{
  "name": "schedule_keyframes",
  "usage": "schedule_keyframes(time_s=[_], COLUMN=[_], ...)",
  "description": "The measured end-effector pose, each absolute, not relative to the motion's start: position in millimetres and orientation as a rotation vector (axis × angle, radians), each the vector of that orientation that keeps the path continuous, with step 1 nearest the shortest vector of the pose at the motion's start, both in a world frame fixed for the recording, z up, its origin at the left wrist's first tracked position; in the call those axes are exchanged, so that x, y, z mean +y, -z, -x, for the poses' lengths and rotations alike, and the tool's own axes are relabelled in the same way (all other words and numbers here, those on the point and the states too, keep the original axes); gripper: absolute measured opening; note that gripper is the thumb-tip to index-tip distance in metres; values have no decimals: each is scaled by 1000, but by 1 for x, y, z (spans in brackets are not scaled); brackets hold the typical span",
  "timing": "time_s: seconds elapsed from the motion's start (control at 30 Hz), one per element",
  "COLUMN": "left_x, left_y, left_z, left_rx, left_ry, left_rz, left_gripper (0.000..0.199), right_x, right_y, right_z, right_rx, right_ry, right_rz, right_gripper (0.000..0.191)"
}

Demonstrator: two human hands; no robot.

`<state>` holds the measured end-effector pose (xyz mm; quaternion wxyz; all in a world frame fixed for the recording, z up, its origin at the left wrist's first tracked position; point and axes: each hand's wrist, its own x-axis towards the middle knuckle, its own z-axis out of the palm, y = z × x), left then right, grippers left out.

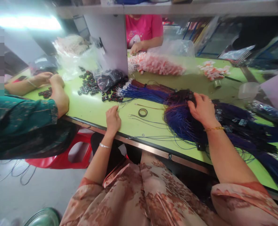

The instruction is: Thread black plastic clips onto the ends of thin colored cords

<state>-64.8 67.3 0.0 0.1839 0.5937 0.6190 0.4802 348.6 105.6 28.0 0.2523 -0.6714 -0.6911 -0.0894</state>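
Green tabletop point(94, 110): your left hand point(113, 121) is loosely curled near its front edge, can't tell if pinching. Tape roll point(143, 116) between hands. Blue-purple wire bundle point(180, 121) lies rightward, running crosswise; your right hand point(202, 110), nearer, rests on it, grip unclear.

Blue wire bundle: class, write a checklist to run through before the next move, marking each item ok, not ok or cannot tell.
1. Right hand on the blue wire bundle: ok.
2. Left hand free of wire: cannot tell.
3. Tape roll apart from both hands: ok.
4. Loose wires gathered in: not ok, several stray across the table.
5. Teal-sleeved person's hands away from the bundle: ok.
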Motion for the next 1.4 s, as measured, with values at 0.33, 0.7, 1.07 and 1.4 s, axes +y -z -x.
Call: schedule_keyframes(time_s=[0.33, 0.7, 1.07, 1.4], left_x=[89, 50, 14, -3], left_y=[4, 3, -1, -5], left_z=[100, 89, 67, 51], left_rx=[2021, 1486, 1227, 1071], left_ry=[-824, -1348, -1433, -1418], left_rz=[-2063, -1279, -791, -662], left_gripper=[21, 31, 42, 37], right_x=[39, 24, 19, 26], right_y=[-71, -23, -28, -38], right_z=[-281, -230, -203, -130], right_rx=[-2026, -2770, -2547, -2366], right_ry=[57, -579, -644, -872], right_rz=[1500, 1192, 1162, 961], right_gripper=[30, 12, 7, 9])
